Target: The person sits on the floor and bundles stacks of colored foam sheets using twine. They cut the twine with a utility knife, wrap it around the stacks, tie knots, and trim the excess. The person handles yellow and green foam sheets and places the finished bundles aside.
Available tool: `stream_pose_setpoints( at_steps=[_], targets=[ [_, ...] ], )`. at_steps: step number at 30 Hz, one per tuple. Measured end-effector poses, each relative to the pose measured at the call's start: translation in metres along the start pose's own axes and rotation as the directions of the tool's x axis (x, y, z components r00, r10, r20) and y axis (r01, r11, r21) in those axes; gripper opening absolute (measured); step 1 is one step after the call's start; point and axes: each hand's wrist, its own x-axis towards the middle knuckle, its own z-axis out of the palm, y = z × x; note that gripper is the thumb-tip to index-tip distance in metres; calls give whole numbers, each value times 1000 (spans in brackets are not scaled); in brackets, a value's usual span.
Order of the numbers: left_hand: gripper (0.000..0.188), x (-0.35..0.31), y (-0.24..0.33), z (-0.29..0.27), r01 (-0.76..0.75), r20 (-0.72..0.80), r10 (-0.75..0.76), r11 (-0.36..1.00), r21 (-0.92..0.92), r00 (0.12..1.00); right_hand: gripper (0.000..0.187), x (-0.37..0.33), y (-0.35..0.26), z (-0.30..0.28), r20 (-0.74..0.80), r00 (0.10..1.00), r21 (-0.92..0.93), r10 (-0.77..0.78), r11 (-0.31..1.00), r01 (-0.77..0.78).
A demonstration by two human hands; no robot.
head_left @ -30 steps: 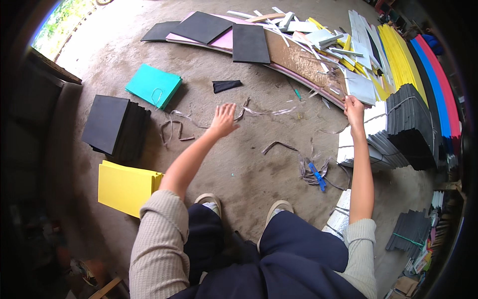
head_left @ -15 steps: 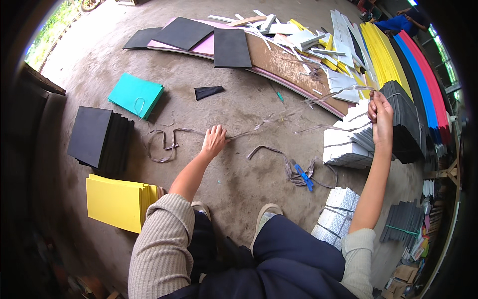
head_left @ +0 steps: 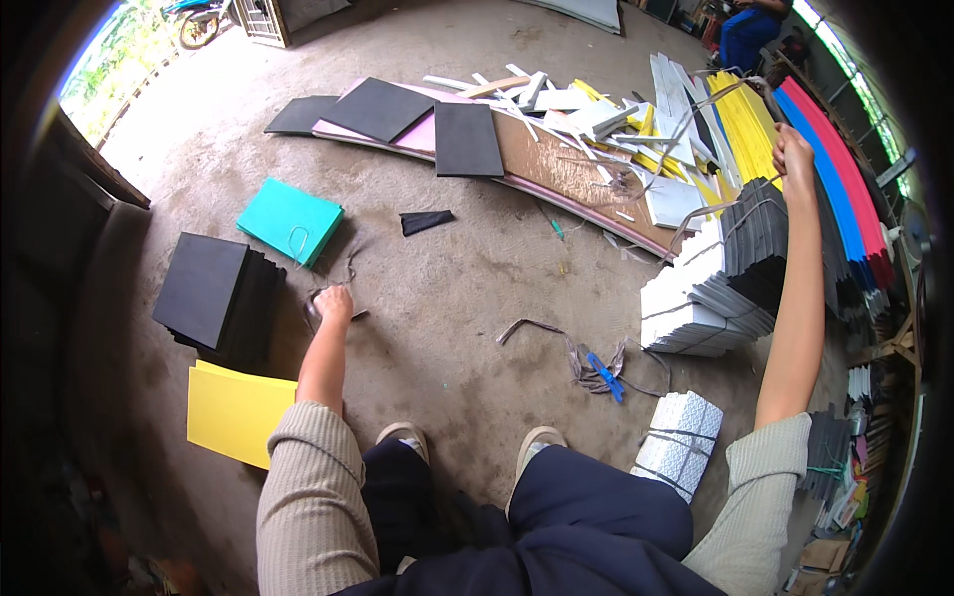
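Right by my right knee stands a white, bumpy-surfaced bundle [head_left: 681,442] with dark bands around it, and just past it a slim blue plastic tool [head_left: 605,377] lies on a tangle of grey-brown strips [head_left: 579,366]; neither hand is on those.

Over to my left hand [head_left: 333,303], down low: fingers curled in, right over a dark, thin, flexible strip [head_left: 312,310] on the concrete floor [head_left: 447,298]. Here's the key bit: that strip is directly under and around my knuckles, a loop on their left, a short end poking out to the right, another length running away from me. Left hand's the near one by far; whether the fingers have pinched it, I can't tell.

Beside it sit a stack of black rectangular sheets [head_left: 202,290] and, a little farther, a stack of green sheets [head_left: 288,221].

Out to the right and up high, my right hand [head_left: 792,154] is closed on a long, crinkled grey-brown strip [head_left: 767,96], which arches leftward and droops in front of the long yellow sheets [head_left: 743,129].
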Motion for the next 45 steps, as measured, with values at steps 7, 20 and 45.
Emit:
stream_pose_setpoints(
  at_steps=[7, 20, 45],
  targets=[
    [48, 13, -9, -81, -242, -382, 25, 812, -531, 924, 21, -27, -30, 66, 289, 957, -100, 8, 995, 22],
    [41, -86, 214, -278, -952, -929, 219, -1, -306, 299, 16, -110, -56, 101, 527, 844, 119, 104, 974, -194],
    [43, -88, 106, -219, -657, -207, 767, 338, -674, 607, 51, -232, 108, 201, 950, 312, 15, 20, 994, -111]
  ],
)
